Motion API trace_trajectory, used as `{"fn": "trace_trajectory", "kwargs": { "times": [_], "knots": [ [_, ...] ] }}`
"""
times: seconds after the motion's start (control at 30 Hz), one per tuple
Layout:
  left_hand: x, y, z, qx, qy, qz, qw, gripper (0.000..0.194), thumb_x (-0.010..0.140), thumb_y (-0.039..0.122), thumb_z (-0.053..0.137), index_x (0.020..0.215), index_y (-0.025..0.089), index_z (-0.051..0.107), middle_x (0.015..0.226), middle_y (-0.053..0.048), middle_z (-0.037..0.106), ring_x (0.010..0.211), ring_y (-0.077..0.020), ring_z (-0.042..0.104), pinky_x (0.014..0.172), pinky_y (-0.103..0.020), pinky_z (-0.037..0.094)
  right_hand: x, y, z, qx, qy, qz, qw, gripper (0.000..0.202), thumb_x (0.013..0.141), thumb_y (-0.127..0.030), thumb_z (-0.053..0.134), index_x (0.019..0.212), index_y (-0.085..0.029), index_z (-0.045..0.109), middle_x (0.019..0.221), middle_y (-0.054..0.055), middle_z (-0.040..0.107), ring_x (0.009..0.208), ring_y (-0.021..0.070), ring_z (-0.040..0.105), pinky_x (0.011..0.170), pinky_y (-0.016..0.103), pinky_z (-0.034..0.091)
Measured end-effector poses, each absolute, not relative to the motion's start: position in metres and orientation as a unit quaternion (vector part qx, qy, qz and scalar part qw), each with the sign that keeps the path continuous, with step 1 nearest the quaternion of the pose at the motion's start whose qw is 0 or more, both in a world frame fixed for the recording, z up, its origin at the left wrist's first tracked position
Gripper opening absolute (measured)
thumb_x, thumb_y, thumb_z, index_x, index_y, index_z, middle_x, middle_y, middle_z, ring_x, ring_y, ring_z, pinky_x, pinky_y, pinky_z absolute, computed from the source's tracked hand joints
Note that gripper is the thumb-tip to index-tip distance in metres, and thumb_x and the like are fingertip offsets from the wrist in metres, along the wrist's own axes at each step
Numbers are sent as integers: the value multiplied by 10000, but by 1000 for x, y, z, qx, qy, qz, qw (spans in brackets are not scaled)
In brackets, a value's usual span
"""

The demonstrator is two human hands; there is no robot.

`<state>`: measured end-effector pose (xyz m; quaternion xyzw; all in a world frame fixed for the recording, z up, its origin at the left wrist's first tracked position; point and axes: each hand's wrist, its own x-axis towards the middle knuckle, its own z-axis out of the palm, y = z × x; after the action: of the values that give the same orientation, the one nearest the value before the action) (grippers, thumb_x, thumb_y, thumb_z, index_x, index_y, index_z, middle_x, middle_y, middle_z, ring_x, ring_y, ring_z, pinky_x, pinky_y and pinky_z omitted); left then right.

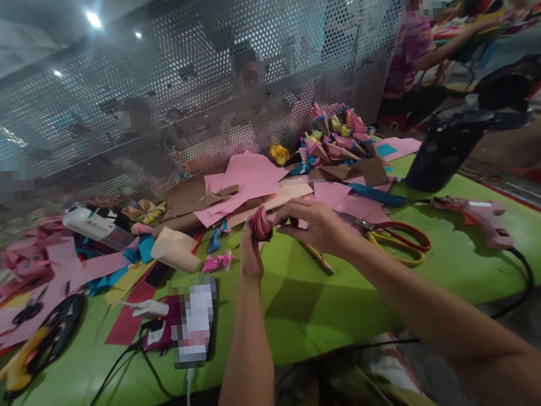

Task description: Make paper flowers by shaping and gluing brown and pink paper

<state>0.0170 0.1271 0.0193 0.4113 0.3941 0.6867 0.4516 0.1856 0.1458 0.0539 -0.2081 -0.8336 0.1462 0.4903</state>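
A pink swirled paper piece (261, 223), shaped like a rosebud, is held upright above the table. My left hand (249, 251) is closed around its lower side. From the right, my right hand (311, 223) reaches in with its fingertips pinched at the piece's edge; a small pale bit shows at the fingertips, too small to name. Beneath my right hand a pencil (323, 263) lies on the green table. Red- and yellow-handled scissors (388, 236) rest right of it. A small pink twisted wrapper (217, 262) lies left of my left hand.
Pink paper sheets (249, 182) and a pile of paper cones (335, 136) lie behind my hands. A dark tumbler (431, 152) and a pink glue gun (489, 217) are at right. Left are a phone (196, 322), a purple power strip (164, 341) and a yellow glue gun (31, 354) with cords.
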Motion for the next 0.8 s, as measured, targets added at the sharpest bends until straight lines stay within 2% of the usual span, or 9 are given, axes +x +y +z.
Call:
{"fn": "trace_trajectory", "kwargs": {
  "times": [0.17,0.33,0.57,0.8],
  "knots": [
    [19,134,14,422,435,693,391,330,855,474,559,959,215,735,1030,-35,742,1029,-208,646,951,-343,515,177,140,50,-219,-851,131,460,101,923,-197,639,946,-209,737,890,63,727,827,181,675,743,274,515],
    [15,134,10,452,454,664,384,360,898,465,515,1027,207,730,1093,-53,733,1123,-223,627,1027,-376,487,170,140,41,-260,-854,78,443,104,927,-202,627,938,-200,731,868,62,721,790,178,661,706,268,472],
    [17,127,19,445,438,681,384,276,885,413,560,963,214,734,1062,-43,746,1090,-227,645,1012,-385,505,174,143,41,-228,-879,1,419,131,950,-181,571,955,-197,701,894,62,716,802,177,638,713,280,430],
    [20,128,21,422,417,693,409,346,857,472,566,1013,213,735,1079,-52,737,1102,-240,632,978,-392,500,178,145,44,-201,-884,-15,422,177,983,-210,530,1016,-208,703,924,73,703,850,178,637,742,287,443]
  ]
}}
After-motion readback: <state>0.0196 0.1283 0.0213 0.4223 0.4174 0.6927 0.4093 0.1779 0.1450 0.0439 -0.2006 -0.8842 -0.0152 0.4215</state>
